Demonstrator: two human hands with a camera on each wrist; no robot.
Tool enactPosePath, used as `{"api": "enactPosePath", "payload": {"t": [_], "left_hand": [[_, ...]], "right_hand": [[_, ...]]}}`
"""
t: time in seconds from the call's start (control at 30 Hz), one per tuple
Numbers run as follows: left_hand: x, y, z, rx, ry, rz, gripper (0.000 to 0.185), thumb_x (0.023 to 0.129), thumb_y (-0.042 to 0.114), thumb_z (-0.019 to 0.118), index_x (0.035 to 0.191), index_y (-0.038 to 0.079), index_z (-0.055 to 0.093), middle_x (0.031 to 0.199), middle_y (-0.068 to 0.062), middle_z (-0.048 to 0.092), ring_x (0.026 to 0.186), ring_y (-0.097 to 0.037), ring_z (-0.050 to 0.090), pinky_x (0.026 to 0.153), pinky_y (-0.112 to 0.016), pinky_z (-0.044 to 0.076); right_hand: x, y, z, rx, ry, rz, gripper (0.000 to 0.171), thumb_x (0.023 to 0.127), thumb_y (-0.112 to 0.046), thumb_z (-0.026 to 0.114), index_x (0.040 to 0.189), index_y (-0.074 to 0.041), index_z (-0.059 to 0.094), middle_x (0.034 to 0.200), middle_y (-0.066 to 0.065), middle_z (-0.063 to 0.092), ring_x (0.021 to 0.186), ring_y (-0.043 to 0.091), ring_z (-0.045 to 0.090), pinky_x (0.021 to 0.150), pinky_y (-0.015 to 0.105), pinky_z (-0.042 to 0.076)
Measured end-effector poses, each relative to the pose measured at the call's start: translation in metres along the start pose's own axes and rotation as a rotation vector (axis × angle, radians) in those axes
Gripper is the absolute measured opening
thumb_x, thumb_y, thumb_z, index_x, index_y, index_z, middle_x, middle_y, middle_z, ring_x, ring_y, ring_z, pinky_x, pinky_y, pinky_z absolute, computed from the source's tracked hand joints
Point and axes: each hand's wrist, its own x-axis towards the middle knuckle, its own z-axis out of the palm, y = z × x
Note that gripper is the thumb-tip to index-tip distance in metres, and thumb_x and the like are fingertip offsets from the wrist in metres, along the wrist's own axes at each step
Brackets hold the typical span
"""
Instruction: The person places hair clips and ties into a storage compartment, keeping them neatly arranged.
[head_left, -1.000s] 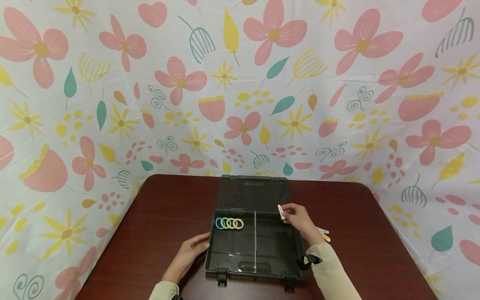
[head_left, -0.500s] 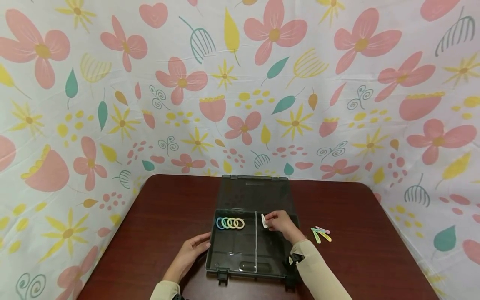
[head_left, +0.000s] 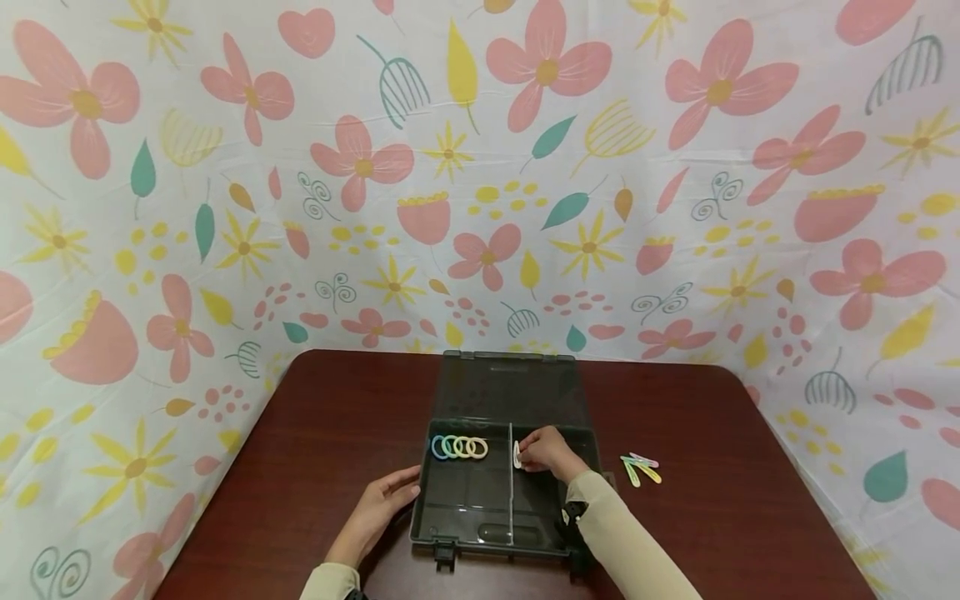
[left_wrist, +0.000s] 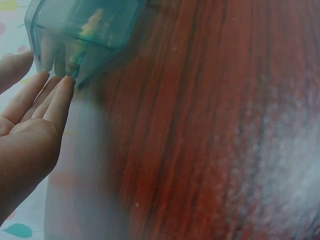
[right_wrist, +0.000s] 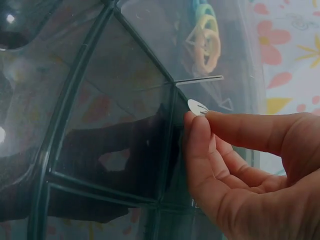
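Note:
My right hand [head_left: 546, 450] pinches a white snap hair clip [head_left: 517, 454] between thumb and fingertips, over the right compartment of a dark see-through case [head_left: 468, 546], close beside its divider [head_left: 512, 500]. The right wrist view shows the rounded end of the white hair clip [right_wrist: 197, 107] standing out past the fingertips. My left hand [head_left: 382, 500] rests against the case's left side with fingers nearly straight; the left wrist view has the fingertips [left_wrist: 65, 82] right at the case wall. In the left compartment, several rings [head_left: 459, 447] in blue, green and cream overlap in a row.
Several hair clips [head_left: 641, 471] in pink, yellow and green lie on the dark red table [head_left: 720, 517] right of the case. The case's open lid [head_left: 510, 387] lies back toward the flowered cloth [head_left: 480, 167]. Two latches [head_left: 445, 554] jut from its front edge.
My right hand has moved left and slightly nearer with the white hair clip, from the case's back right to beside the divider. The left hand stays in place.

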Motion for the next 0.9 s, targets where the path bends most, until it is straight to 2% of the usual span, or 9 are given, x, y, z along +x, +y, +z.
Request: {"api": "enactPosePath", "payload": {"t": [0.27,0.43,0.67,0.9], "left_hand": [[-0.001,0.001,0.000,0.006,-0.003,-0.009,0.056,0.096,0.025,0.062,0.141,-0.002,0.045,0.146,-0.024,0.040,0.132,-0.038,0.041,0.105,-0.047,0.040],[0.000,0.001,0.000,0.009,-0.002,0.000,0.054,0.096,0.024,0.061,0.141,-0.003,0.045,0.145,-0.024,0.041,0.132,-0.037,0.042,0.104,-0.044,0.041],[0.001,-0.001,-0.001,0.007,-0.002,0.006,0.054,0.096,0.023,0.061,0.141,-0.003,0.046,0.145,-0.024,0.042,0.131,-0.037,0.042,0.104,-0.043,0.041],[0.001,-0.002,-0.001,0.001,0.004,0.008,0.054,0.096,0.023,0.062,0.140,-0.003,0.045,0.144,-0.024,0.042,0.131,-0.037,0.042,0.104,-0.043,0.041]], "right_hand": [[0.010,0.001,0.006,-0.001,0.033,0.057,0.006,0.080,0.014,0.067,0.085,0.013,0.064,0.077,0.017,0.064,0.061,0.021,0.064,0.059,0.033,0.058],[0.014,0.002,0.006,0.001,0.030,0.048,0.006,0.077,0.015,0.068,0.078,0.010,0.065,0.073,0.018,0.064,0.057,0.021,0.065,0.055,0.032,0.057],[0.014,0.001,0.008,0.009,0.077,0.067,0.005,0.076,0.015,0.067,0.081,0.013,0.066,0.074,0.017,0.066,0.058,0.021,0.066,0.057,0.033,0.058],[0.010,-0.002,0.008,-0.038,0.083,0.058,0.005,0.079,0.013,0.068,0.084,0.013,0.067,0.074,0.016,0.067,0.058,0.019,0.066,0.059,0.034,0.058]]}}
